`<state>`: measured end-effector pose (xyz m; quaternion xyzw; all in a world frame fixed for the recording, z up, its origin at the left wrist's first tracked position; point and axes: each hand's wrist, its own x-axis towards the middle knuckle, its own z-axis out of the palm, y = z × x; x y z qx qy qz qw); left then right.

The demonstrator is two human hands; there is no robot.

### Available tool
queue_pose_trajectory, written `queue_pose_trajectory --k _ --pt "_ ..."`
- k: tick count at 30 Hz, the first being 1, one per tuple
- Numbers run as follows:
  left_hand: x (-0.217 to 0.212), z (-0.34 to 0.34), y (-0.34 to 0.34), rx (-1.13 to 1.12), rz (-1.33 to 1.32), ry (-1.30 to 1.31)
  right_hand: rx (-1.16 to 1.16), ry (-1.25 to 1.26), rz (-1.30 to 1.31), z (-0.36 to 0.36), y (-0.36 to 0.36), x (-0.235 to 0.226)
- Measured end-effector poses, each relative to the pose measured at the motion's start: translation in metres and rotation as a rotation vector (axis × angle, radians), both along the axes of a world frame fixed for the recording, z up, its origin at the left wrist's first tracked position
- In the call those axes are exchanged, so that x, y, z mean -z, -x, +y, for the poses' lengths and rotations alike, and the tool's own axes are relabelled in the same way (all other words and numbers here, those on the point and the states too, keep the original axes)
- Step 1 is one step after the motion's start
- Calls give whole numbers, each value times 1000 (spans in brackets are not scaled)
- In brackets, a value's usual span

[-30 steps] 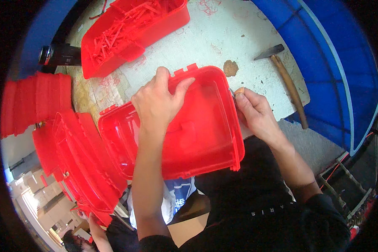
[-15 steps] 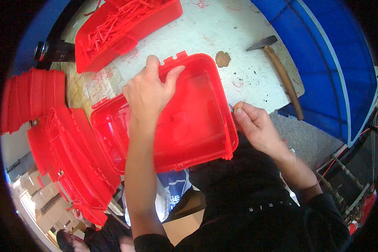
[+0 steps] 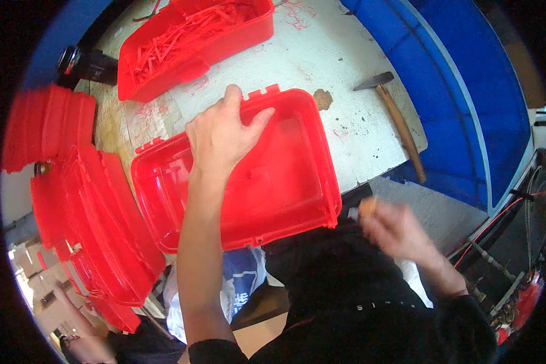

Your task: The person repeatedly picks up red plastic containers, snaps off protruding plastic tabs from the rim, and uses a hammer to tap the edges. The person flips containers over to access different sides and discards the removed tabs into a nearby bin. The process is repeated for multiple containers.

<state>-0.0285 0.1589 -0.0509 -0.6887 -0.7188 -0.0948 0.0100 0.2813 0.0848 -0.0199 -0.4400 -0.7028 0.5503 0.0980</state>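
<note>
A shallow red plastic box (image 3: pixel 273 176) with hinge tabs along its far edge is tilted in front of me at the near edge of the white worktable. My left hand (image 3: pixel 227 134) grips its far rim, thumb inside and fingers over the outside. Off the box's right side, blurred by motion, my right hand (image 3: pixel 394 229) is closed around a small tool with a tan handle (image 3: pixel 367 207) and a short pale metal end. The tool is apart from the box; its exact kind is too smeared to tell.
A red bin of plastic strips (image 3: pixel 194 45) stands at the back of the worktable (image 3: pixel 285 67). A hammer (image 3: pixel 400 124) lies at the right, beside a blue container (image 3: pixel 449 91). Stacked red boxes (image 3: pixel 97 224) crowd the left; another person's arm (image 3: pixel 79 321) shows lower left.
My right hand has drawn the small tool away from the box's right edge, down and toward me. My left hand keeps its hold on the rim, and the view has shifted slightly.
</note>
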Motion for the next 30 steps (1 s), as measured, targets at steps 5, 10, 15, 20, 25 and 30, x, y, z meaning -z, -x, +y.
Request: queue_pose_trajectory --k 5,10,15,20,25,30 --pt "1 -2 4 8 -22 -11 37 -535 -269 62 46 3" --pt "7 -2 7 22 -132 -65 15 -649 -535 84 83 1" --pt "13 -2 8 13 -216 -72 76 -678 -645 82 95 0" --pt "18 -2 9 2 -241 -78 68 -716 -758 72 94 -3" --pt "18 -2 9 -1 -234 -85 76 -690 -770 56 93 -9" --pt "17 0 10 -5 -241 -45 63 -665 -817 34 90 -15"
